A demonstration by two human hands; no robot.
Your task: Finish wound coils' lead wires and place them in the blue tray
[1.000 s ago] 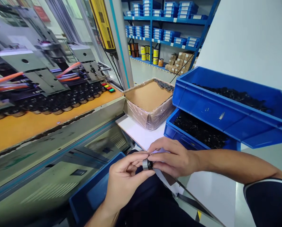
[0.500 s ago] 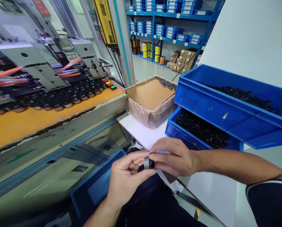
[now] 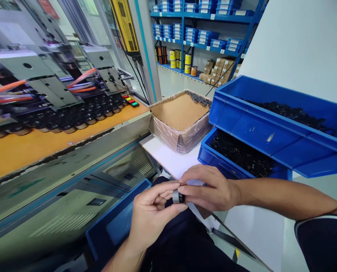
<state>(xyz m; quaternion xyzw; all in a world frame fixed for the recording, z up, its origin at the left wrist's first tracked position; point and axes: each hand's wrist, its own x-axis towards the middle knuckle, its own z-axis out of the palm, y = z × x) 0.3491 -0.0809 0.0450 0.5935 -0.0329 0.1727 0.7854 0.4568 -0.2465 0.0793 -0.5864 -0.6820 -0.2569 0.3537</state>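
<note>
A small grey ribbed metal stator core [image 3: 176, 196] with a black plastic end cap [image 3: 181, 197] is held in front of my lap. My left hand [image 3: 153, 209] pinches the core between thumb and fingers from the left. From the right, my right hand [image 3: 209, 189] has its fingertips closed against the black end cap, hiding most of it. The fingertips of both hands meet just above the part.
An open cardboard box [image 3: 164, 130] wrapped in clear film holds grey cores at its far corner. Two stacked blue bins [image 3: 242, 113] with black parts stand at right. An orange bench [image 3: 43, 145] carries rows of black-topped parts beneath a machine [image 3: 51, 92]. A blue crate [image 3: 96, 234] sits low left.
Almost nothing differs. Both hands keep the same grip on the core and end cap, and the view has shifted very slightly.
</note>
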